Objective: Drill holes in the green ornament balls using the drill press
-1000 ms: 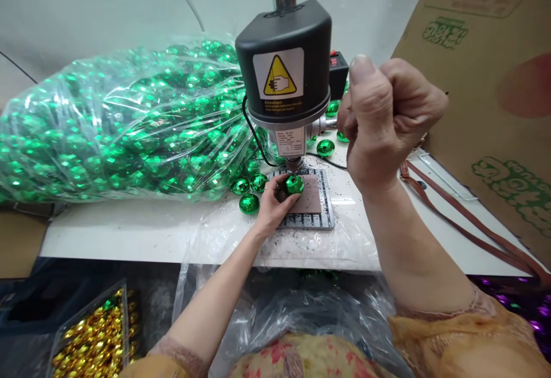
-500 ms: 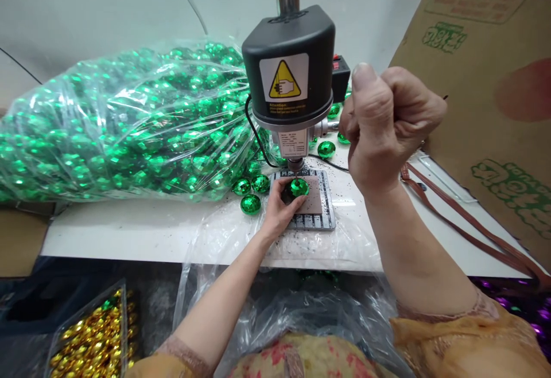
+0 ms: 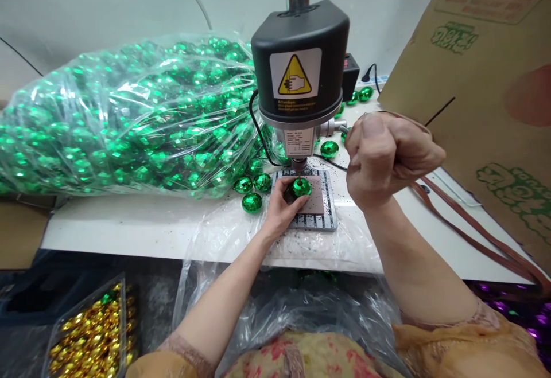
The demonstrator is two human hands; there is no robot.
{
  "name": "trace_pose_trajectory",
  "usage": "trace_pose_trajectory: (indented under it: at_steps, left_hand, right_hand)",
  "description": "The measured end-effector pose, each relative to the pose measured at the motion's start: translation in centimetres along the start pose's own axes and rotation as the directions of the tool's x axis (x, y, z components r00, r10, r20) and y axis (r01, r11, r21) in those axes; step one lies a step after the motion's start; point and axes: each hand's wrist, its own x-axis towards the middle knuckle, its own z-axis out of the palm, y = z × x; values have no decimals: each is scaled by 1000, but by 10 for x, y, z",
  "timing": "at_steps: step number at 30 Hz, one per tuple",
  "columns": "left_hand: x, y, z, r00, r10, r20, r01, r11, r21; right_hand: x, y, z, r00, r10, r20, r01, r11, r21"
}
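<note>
My left hand (image 3: 280, 209) is closed around a shiny green faceted ball (image 3: 302, 187), steadying it on a small board (image 3: 316, 197) over the slotted metal base (image 3: 329, 211). The bit of a black drill press (image 3: 300, 62) comes down to the top of this ball. To the right of the machine, my right hand (image 3: 387, 154) makes a fist around the press's feed lever. The grip hides most of that lever; a thin dark rod (image 3: 443, 108) sticks out behind the knuckles.
A clear bag of green balls (image 3: 129, 125) fills the table's left side, with loose green balls (image 3: 252, 202) beside the base. Cardboard (image 3: 486, 80) and a brown strap (image 3: 477, 234) are at right. Gold balls (image 3: 86, 338) fill a clear container lower left.
My right fist has come down a little with the lever, and more of the dark rod shows. The left hand keeps its hold on the ball. The view has shifted slightly.
</note>
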Motion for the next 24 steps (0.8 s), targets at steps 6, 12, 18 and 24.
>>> trace_pose_trajectory:
  at_steps: [6, 12, 18, 24]
  left_hand:
    - [0, -2, 1, 1000, 3, -2, -3, 1000, -10]
    - [0, -3, 1, 1000, 2, -5, -2, 1000, -31]
    - [0, -3, 1, 1000, -1, -1, 1, 999, -34]
    - [-1, -1, 2, 1000, 1, 1, -1, 999, -48]
  right_hand:
    - [-4, 4, -3, 1000, -8, -12, 8, 1000, 4]
    - [-7, 9, -7, 995, -99, 26, 99, 995, -17]
    - [-9, 16, -8, 981, -191, 21, 190, 981, 46]
    - [-12, 15, -11, 973, -224, 52, 220, 973, 65]
